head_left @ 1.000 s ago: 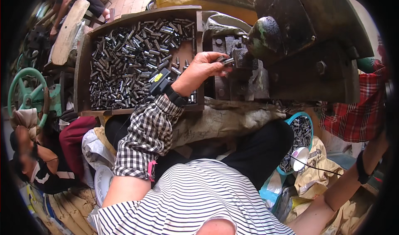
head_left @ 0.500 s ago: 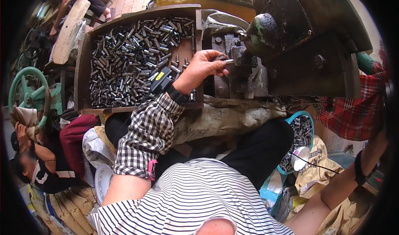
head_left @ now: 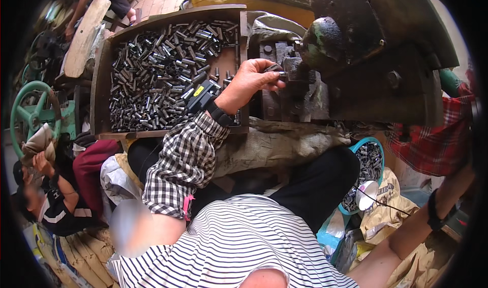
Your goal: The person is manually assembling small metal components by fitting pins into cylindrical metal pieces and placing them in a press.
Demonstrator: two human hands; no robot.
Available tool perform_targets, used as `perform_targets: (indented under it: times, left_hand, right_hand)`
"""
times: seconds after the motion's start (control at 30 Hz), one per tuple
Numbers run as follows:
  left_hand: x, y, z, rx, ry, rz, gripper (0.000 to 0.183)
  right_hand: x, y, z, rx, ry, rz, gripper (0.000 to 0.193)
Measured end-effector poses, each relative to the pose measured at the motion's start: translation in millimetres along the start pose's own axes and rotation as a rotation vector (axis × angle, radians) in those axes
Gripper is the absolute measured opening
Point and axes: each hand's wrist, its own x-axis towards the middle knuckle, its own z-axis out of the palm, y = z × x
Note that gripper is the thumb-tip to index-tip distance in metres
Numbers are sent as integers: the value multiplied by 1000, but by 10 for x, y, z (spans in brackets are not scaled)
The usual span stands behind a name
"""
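My left hand (head_left: 252, 83) pinches a small shiny metal sleeve (head_left: 282, 74) between thumb and fingers. The sleeve's end is right at the dark block of the machine's fixture (head_left: 292, 69); whether it sits inside cannot be seen. A second small dark piece seems to lie along the forefinger. To the left of that hand stands a wooden tray (head_left: 101, 105), heaped with short metal sleeves (head_left: 152, 74). My right arm (head_left: 401, 247), banded at the wrist, reaches out to the right edge, where the hand is lost in the dark rim.
A turquoise-rimmed tub (head_left: 382, 161) of metal pieces stands by my right knee, with a white cup-like thing (head_left: 367, 195) on it. Red plaid cloth (head_left: 422, 140) hangs below the heavy machine (head_left: 376, 84). At left, another person (head_left: 61, 201) is near a green handwheel (head_left: 33, 116).
My left hand has shifted slightly toward the fixture, and less of the sleeve shows. The other person's hands at left have moved a little to the right.
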Motion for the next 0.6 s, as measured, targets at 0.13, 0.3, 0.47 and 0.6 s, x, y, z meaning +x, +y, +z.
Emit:
perform_targets:
  times: [0.13,0.3,0.47,0.6]
  left_hand:
    - [68,-71,51,55,18,49,19]
    - [64,-107,185,334,142,169,10]
    - [-114,118,-2,469,131,13,16]
    - [-200,167,-82,565,146,3,26]
  right_hand:
    - [-493,495,-173,-504,52,-337,43]
    - [-1157,856,471,-74,165,48,43]
    - [-639,446,281,165,161,26,44]
    - [-319,137,102,123,108,32,45]
